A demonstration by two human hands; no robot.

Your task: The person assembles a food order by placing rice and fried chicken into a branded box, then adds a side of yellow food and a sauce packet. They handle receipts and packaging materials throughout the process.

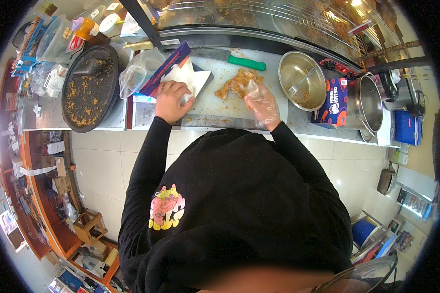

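Observation:
My bare left hand (172, 101) grips the near side of an open paper food box (199, 82), white inside with a dark blue and orange flap standing up at its left. In a clear plastic glove, my right hand (265, 105) holds golden-brown breaded fried chicken (233, 84) just right of the box, low over a white cutting board (208, 110). The glove and fingers partly cover the chicken's right end. Crumbs are scattered on the board. Behind the chicken lies a knife with a green handle (247, 62), its blade pointing left.
A steel bowl (291, 66) with a metal utensil inside stands to the right, beside a closed blue box (331, 105) and a steel pot (369, 105). At left are a crumb-covered black pan (90, 88) and clear plastic bag (139, 71). A glass-fronted cabinet (249, 19) borders the back.

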